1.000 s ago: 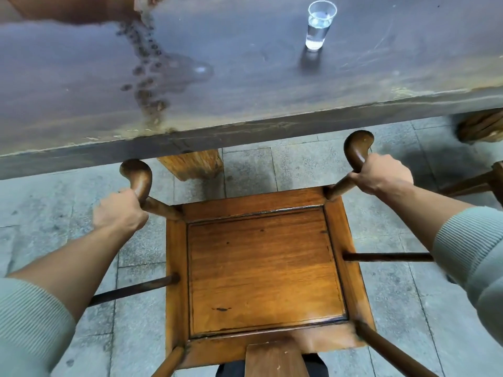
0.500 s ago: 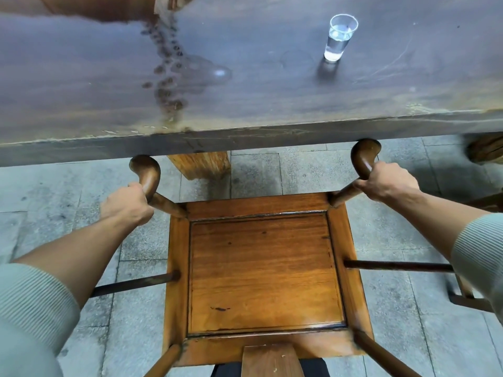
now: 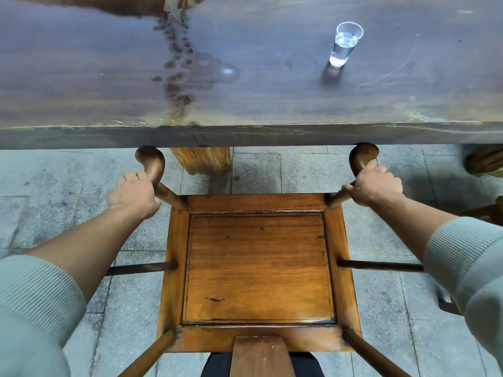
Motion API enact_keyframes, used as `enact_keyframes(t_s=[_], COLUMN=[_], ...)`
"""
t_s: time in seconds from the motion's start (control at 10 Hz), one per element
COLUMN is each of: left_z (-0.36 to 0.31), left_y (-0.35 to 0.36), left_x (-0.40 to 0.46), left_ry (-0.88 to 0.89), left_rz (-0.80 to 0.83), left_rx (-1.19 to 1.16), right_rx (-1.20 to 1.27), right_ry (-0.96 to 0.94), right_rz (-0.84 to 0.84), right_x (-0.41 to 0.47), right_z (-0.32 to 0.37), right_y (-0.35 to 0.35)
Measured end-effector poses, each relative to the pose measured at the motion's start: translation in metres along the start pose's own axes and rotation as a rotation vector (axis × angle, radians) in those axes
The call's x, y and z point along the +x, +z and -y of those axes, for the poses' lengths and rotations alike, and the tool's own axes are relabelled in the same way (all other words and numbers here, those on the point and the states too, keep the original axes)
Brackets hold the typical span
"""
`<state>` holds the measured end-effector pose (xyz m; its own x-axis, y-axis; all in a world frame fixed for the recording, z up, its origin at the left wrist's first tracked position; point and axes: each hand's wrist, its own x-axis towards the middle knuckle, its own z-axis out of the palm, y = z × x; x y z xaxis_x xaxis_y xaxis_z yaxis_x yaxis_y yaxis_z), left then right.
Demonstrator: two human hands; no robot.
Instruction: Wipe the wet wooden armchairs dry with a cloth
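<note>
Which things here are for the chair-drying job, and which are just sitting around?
For the job:
- wooden armchair
- left hand, gripping the chair's left arm
- right hand, gripping the chair's right arm
- no cloth can be seen for certain

Just sitting around:
- cup of water on the table
- long dark table
- wet patch on the table

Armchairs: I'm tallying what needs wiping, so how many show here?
2, possibly more out of frame. One armchair is gripped by the left hand and right hand; part of another armchair shows at the right edge.
</note>
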<state>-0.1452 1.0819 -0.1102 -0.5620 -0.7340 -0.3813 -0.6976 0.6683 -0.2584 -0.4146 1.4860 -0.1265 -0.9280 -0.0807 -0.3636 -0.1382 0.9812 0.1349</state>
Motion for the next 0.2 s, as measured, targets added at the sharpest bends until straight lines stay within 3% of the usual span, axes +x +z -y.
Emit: enact_keyframes(t_s=[0.1,0.2], left_z=[-0.001,-0.014], left_y=[0.001,-0.002], left_x=[-0.014,-0.032], left_ry=[0.118,0.184], left_rz=[-0.166,-0.180], left_rx=[0.084,0.063], right_rx=[-0.134,-0.059], right_ry=[-0.204,-0.402], right_rz=[-0.117,-0.093], right_x=[-0.019,-0.037], right_z=[0.006,0.015], right_y=[0.007,0.008])
